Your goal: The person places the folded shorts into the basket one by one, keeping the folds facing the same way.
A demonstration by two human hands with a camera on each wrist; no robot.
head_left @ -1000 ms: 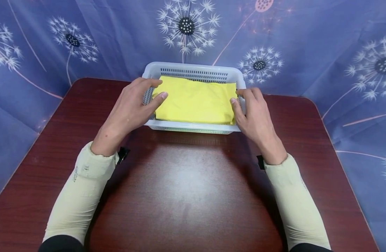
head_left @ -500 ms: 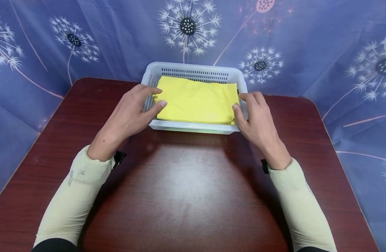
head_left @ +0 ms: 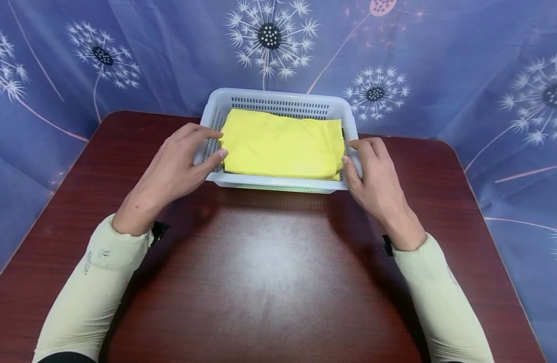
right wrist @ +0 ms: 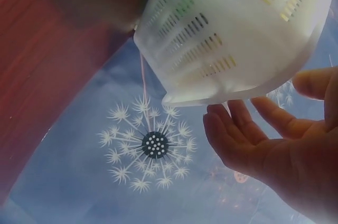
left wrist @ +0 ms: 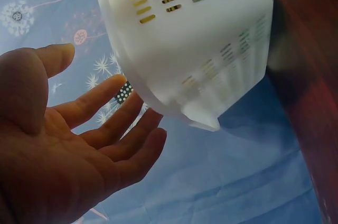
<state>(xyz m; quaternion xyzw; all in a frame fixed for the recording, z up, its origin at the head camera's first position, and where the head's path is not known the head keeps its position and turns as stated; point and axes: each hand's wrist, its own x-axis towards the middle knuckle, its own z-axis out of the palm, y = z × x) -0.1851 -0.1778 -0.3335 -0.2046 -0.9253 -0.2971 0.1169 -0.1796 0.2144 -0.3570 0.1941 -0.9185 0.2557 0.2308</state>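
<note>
A white slotted plastic basket (head_left: pixel 278 182) stands at the far side of the table, with a folded yellow cloth (head_left: pixel 283 143) lying in it. My left hand (head_left: pixel 169 164) is over the basket's left end, thumb and fingers spread, fingertips close to the cloth's left edge. In the left wrist view its relaxed fingers reach the rim. At the right end, my right hand (head_left: pixel 374 176) hovers with thumb and forefinger apart near the rim. The right wrist view shows that hand's loosely bent fingers (right wrist: pixel 237 129) right under the rim. Neither hand grips anything.
The dark red wooden table (head_left: pixel 269 272) spreads in front of the basket. Behind it hangs a blue curtain (head_left: pixel 178 55) with dandelion prints, close to the basket's back. Something green shows through the basket's lower slots.
Both hands have drawn outward and slightly toward me, the left going left and the right going right, away from the cloth. Basket and cloth stay in place.
</note>
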